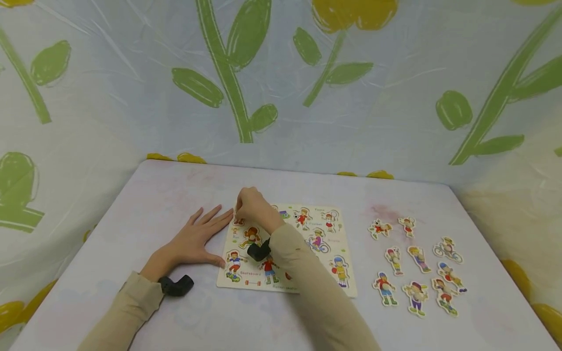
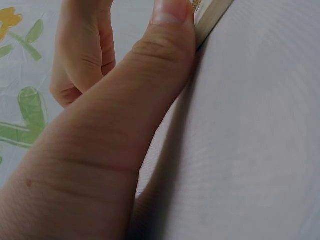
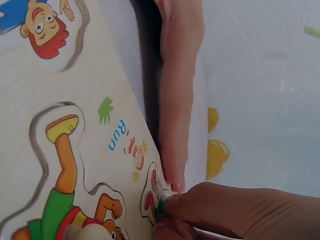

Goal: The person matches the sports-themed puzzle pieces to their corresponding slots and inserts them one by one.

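A wooden puzzle board (image 1: 281, 287) with printed sports figures and cut-out recesses lies on the table. My left hand (image 1: 197, 242) lies spread at its left side, thumb against the board's edge and a fingertip by the upper left corner. Over that corner, my right hand (image 1: 254, 208) bends down, thumb and fingertips pinching a small puzzle piece (image 3: 161, 205), mostly hidden, at a recess with red shoes. Beside the word "Run", the runner figure (image 3: 65, 165) shows within its outlined recess. The right forearm covers part of the board's middle.
Several loose figure pieces lie on the table (image 1: 184, 321) right of the board, among them a cyclist (image 1: 448, 249), a skateboarder (image 1: 445, 296) and a piece with a blue cap (image 1: 385, 288). Flower-patterned cloth (image 1: 351, 122) rises behind the table.
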`<state>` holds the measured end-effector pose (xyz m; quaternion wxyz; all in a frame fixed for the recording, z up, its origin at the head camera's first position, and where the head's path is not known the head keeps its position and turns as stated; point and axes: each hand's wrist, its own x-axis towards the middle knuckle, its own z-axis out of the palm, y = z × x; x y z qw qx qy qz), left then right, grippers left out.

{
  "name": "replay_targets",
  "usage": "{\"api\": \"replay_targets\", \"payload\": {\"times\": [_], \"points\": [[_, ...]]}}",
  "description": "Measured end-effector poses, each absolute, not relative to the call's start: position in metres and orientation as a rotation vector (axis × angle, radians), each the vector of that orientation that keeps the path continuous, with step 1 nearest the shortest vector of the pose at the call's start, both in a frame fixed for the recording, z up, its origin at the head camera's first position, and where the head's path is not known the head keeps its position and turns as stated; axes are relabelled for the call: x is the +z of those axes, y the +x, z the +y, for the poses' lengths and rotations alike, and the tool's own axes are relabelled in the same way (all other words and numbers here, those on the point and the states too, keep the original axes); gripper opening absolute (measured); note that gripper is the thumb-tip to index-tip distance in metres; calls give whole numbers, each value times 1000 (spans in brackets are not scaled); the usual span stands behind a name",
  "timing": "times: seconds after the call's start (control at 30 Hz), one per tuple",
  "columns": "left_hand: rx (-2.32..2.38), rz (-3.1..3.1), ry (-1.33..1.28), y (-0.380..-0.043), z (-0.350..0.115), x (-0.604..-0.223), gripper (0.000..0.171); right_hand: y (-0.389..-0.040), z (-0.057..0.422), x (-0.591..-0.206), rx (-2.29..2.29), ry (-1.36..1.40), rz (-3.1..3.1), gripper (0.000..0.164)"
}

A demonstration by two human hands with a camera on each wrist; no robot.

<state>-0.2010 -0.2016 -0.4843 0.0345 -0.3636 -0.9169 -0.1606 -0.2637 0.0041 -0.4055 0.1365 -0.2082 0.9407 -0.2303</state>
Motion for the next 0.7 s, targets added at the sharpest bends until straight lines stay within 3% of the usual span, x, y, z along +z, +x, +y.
{"api": "replay_targets", "payload": {"times": [0.2,0.7], "points": [[-511,-2831,-1110,-201,-203,-486,123,-260,7,-406,-669,-666,2711,4],[-491,-2830,-1114,-199,-200,-482,121,-239,32,-392,-742,-889,2599,25]]}}
